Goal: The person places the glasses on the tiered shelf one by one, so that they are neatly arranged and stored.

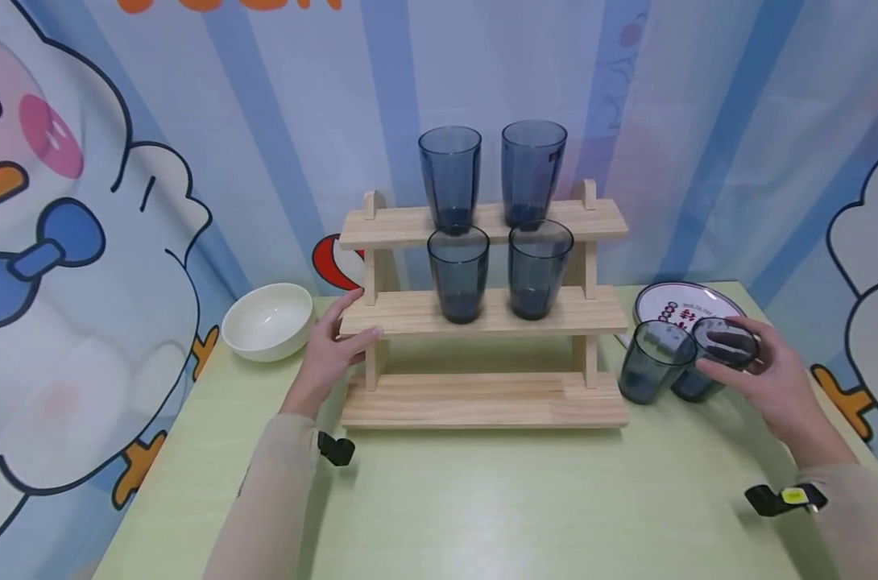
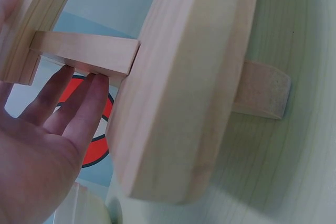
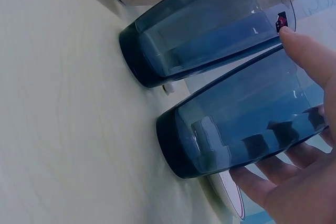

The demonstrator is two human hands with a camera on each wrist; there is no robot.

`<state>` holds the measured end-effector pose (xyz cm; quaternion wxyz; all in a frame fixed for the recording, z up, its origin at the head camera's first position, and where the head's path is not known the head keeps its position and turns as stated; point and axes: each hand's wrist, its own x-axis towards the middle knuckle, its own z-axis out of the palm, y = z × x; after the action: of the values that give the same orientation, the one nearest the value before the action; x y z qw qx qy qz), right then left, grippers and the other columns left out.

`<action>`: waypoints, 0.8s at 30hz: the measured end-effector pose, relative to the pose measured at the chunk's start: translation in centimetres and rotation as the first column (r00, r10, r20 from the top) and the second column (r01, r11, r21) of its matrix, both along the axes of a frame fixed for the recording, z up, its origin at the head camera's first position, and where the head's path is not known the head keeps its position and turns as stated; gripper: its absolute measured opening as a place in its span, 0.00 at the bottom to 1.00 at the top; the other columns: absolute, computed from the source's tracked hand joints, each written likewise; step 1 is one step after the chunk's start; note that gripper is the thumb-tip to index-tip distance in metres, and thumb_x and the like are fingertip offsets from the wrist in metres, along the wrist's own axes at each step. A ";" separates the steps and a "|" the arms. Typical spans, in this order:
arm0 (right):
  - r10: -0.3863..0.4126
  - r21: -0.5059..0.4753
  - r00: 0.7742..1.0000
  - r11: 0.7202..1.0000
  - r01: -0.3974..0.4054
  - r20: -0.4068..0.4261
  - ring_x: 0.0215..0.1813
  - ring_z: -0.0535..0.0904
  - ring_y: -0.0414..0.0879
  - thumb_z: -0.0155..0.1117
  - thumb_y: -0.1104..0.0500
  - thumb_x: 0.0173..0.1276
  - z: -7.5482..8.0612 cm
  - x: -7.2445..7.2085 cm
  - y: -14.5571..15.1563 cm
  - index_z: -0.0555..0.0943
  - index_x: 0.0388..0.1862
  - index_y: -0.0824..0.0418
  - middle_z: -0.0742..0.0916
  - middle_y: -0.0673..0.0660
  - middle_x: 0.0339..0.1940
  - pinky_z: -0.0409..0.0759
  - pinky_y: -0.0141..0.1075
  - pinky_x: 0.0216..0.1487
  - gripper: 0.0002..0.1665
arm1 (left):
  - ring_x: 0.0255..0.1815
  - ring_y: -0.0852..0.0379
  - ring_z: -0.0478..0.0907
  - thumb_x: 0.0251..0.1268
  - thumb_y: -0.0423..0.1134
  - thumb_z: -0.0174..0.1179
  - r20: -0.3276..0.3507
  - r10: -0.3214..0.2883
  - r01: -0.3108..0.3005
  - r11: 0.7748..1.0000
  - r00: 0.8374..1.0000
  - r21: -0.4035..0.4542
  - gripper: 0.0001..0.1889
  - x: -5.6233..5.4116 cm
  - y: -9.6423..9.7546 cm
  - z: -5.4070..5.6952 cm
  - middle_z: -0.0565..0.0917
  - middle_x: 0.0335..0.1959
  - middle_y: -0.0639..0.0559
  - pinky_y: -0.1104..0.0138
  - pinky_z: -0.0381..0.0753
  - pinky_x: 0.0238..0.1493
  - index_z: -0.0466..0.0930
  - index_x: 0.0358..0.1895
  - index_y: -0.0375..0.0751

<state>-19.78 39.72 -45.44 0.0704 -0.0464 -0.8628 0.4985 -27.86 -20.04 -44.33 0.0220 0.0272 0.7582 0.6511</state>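
My left hand holds the left side of a three-tier wooden display rack, the thumb at the middle board's end. In the left wrist view its fingers touch an upright. To the right of the rack, my right hand grips a blue-tinted drinking glass round its side. Beside that glass stands a second one, close to the rack's end. Two such glasses, left and right, stand on the top tier. The middle tier bears another pair, left and right.
A white bowl sits on the table at the left. Behind the two right-hand glasses lies a white plate with a dark rim and printed lettering. A cartoon-printed curtain hangs behind the table.
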 end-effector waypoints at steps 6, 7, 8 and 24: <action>-0.039 -0.001 0.999 0.999 0.039 -0.002 0.56 0.70 0.33 0.75 0.49 0.71 -0.1 0.5 0.2 0.57 0.87 0.44 0.64 0.73 0.78 0.78 0.17 0.45 0.52 | 0.61 0.41 0.82 0.67 0.47 0.74 -0.005 -0.001 0.001 1.000 1.000 0.007 0.39 0.0 0.0 -0.1 0.71 0.74 0.43 0.44 0.83 0.61 0.67 0.78 0.72; -0.044 0.003 0.999 0.999 0.044 -0.004 0.56 0.70 0.32 0.75 0.49 0.71 -0.1 0.6 0.2 0.57 0.87 0.44 0.64 0.73 0.78 0.78 0.17 0.45 0.52 | 0.61 0.42 0.82 0.67 0.47 0.74 -0.005 -0.001 0.001 1.000 1.000 0.008 0.39 0.0 0.1 -0.1 0.71 0.74 0.43 0.45 0.83 0.61 0.67 0.78 0.72; -0.047 0.002 0.999 0.999 0.047 -0.004 0.55 0.70 0.32 0.75 0.50 0.71 -0.1 0.7 0.2 0.58 0.87 0.43 0.64 0.72 0.78 0.78 0.17 0.44 0.52 | 0.61 0.42 0.82 0.67 0.47 0.74 -0.005 -0.001 0.001 1.000 1.000 0.007 0.39 -0.1 0.1 -0.1 0.71 0.74 0.43 0.45 0.83 0.61 0.67 0.78 0.72; -0.110 0.034 0.990 0.993 0.114 -0.084 0.51 0.72 0.26 0.77 0.54 0.69 1.7 3.7 -0.4 0.64 0.84 0.46 0.75 0.35 0.57 0.76 0.16 0.42 0.49 | 0.62 0.40 0.80 0.68 0.44 0.73 -0.008 0.005 -0.005 1.000 1.000 0.013 0.39 -0.1 0.1 -0.1 0.71 0.73 0.41 0.45 0.83 0.61 0.67 0.79 0.70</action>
<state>-16.06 39.35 -43.74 0.1347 -0.0728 -0.8648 0.4782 -27.95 -19.94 -44.41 0.0173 0.0282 0.7542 0.6558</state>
